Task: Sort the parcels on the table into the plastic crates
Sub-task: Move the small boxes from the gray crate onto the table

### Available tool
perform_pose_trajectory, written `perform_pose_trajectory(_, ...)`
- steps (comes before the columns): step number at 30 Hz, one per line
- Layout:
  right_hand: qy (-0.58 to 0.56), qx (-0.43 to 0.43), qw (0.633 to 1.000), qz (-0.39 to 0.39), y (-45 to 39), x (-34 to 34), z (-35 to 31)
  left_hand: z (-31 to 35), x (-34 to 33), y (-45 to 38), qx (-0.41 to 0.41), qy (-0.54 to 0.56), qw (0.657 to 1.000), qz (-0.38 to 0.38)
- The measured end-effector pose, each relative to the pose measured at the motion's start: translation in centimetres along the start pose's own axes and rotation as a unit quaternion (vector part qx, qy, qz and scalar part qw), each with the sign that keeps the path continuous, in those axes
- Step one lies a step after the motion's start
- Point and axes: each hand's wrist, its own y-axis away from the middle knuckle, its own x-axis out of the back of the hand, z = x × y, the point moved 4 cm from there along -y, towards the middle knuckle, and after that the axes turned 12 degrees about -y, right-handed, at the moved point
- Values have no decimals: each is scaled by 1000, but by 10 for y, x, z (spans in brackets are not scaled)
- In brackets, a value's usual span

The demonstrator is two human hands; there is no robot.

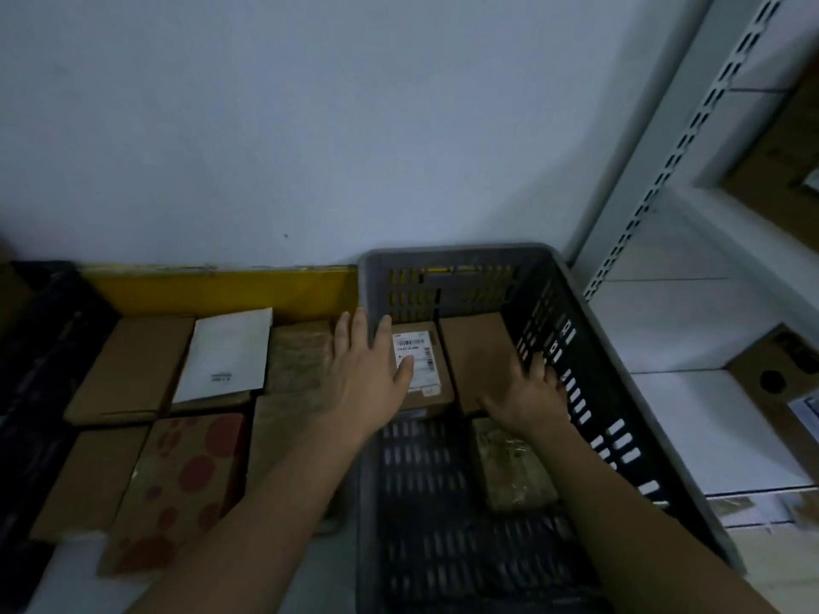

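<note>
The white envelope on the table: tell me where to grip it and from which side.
Grip the white envelope at its far right corner, coming from above. It is thin and lies flat on a brown box, so there are no sides to clamp. That corner seems to overhang, giving fingers room to slip under and pinch. This is a judgement from one dim view.

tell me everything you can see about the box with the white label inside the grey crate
The labelled box is a small brown cardboard parcel lying flat on the floor of the grey crate, at its far end. A white shipping label with barcodes covers most of its top. A plain brown box sits right beside it. The left hand reaches over the crate wall, fingers straight, thumb on the label. The print is too small to read.
</note>
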Motion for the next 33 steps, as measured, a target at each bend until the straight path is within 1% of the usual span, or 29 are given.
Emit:
perform_pose_trajectory(3,10,1,998,-64,-12,-20,4,15,-6,11,0,-20,1000,-22)
perform_pose_trajectory(7,9,-24,992,-123,-25,-41,-7,13,-5,11,18,-23,999,-23)
perform_pose_trajectory(11,-9,-48,992,-112,-33,-50,-19,13,-10,10,19,-25,999,-7)
perform_pose_trajectory(14,-39,-46,993,-104,-34,-42,-23,11,-12,9,20,-22,1000,0)
perform_pose_trajectory(18,-47,-19,997,-58,-37,0,-17,13,-12,8,13,-37,999,3)
perform_pose_trajectory(21,-69,6,997,-39,-24,40,-11,20,-7,8,-18,-49,997,51)
perform_pose_trajectory(23,-104,36,994,-3,-7,64,-12,32,-1,4,-35,22,997,62)
perform_pose_trajectory(24,-122,56,991,23,3,74,-15,39,4,1,-32,88,994,51)
perform_pose_trajectory(25,-137,81,986,53,14,84,-20,48,7,-4,-17,171,985,23)
perform_pose_trajectory(26,-148,110,979,82,25,91,-26,56,9,-9,6,264,964,-14)
perform_pose_trajectory(27,-155,143,972,107,36,96,-33,64,9,-14,35,353,933,-56)
perform_pose_trajectory(28,-158,175,964,123,45,99,-40,70,9,-19,60,426,899,-84)
perform_pose_trajectory(29,-160,206,956,132,53,99,-45,74,9,-23,77,474,873,-90)
perform_pose_trajectory(30,-166,230,950,132,58,98,-47,76,8,-28,92,504,855,-80)
perform_pose_trajectory(31,-184,240,945,124,60,97,-46,74,8,-32,109,519,845,-64)
perform_pose_trajectory(33,-250,215,938,103,52,93,-35,65,10,-39,126,519,845,-26)
